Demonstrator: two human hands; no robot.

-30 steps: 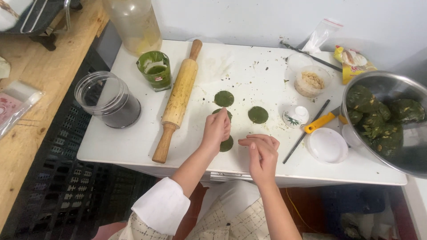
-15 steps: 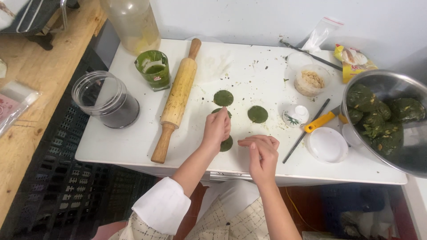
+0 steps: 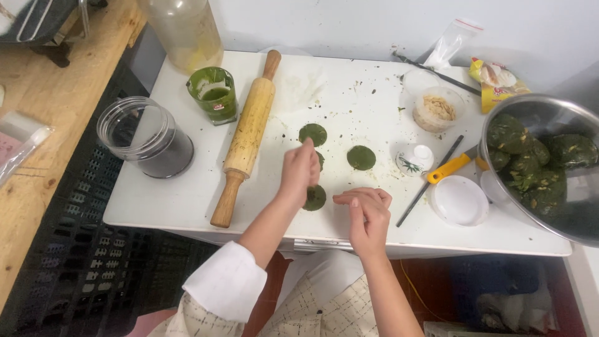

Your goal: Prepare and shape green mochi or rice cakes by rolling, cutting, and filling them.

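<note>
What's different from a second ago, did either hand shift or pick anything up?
The left hand lifted slightly off the green dough discs, fingers now pointing up. The right hand stayed beside them; I cannot tell if it holds anything. The rolling pin, jar and steel bowl kept their places.

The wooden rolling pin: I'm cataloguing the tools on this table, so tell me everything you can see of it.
The wooden rolling pin is pale, light-brown wood with a thick cylinder barrel and a narrower turned handle at each end. The barrel looks dusty and stained with small dark specks. It lies flat on the white table, slanting from the far handle near the green cup to the near handle by the table's front edge. Neither hand touches it; the left hand is nearest, to its right.
</note>
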